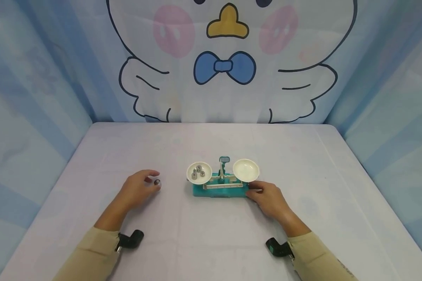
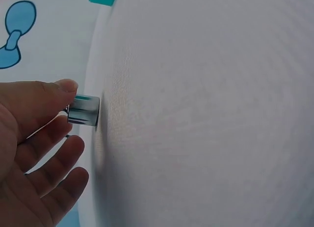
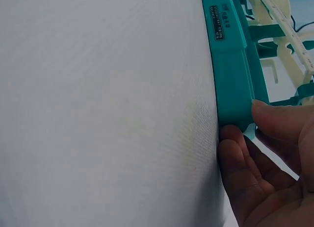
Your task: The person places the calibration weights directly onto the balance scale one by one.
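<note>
A small teal balance scale [image 1: 219, 191] with two white pans stands on the table. Several metal weights sit in its left pan [image 1: 189, 177], while the right pan [image 1: 246, 170] holds nothing. My right hand [image 1: 269, 198] grips the right end of the teal base [image 3: 230, 85], thumb on the upper edge and fingers curled against the end. Left of the scale, a shiny cylindrical metal weight [image 1: 157, 182] stands on the tabletop. Around its knob end are the parted thumb and index finger of my left hand [image 1: 136, 190]; the other fingers are spread loosely [image 2: 64, 163].
A white cloth covers the table [image 1: 211, 242]. Behind it hangs a curtain [image 1: 225, 101] printed with a cartoon bird, and blue-and-white curtains [image 1: 390, 117] close off both sides. A dark camera [image 1: 131, 239] is strapped at each wrist.
</note>
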Demonstrator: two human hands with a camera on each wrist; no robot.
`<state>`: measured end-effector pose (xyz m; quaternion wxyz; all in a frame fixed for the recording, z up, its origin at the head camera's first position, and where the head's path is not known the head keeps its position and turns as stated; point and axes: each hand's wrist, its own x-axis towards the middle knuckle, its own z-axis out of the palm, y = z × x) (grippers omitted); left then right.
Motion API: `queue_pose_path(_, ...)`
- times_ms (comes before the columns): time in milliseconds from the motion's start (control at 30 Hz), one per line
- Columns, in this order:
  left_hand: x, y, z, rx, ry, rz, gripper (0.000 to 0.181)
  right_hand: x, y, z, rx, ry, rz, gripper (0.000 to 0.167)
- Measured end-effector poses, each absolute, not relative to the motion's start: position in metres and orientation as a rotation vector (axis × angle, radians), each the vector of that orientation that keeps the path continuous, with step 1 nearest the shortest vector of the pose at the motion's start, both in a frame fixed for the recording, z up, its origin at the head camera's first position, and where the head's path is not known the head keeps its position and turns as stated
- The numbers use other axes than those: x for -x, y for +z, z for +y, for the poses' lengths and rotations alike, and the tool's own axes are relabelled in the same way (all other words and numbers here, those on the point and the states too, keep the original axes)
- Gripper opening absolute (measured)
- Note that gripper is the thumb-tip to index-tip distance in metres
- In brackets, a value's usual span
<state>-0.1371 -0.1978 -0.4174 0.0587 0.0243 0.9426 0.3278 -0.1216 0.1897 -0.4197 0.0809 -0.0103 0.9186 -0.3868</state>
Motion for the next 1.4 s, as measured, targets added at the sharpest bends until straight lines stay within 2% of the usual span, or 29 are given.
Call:
queue_pose_path(800,0.143,-0.410,-0.191,-0.125,0.959,2.873,0.024,0.134,-0.416,0.172,0.103,-1.159,2.736,0.038)
queue_pose_path(1067,0.140,-0.376,-0.179,-0.162,1.024,2.913,0.027,0.133,-0.415,0.171,0.107,-1.158,2.731,0.039)
queue_pose_path(1400,0.140,-0.332,-0.142,-0.370,1.120,2.925,0.027,0.131,-0.418,0.172,0.098,-1.165,2.725,0.039)
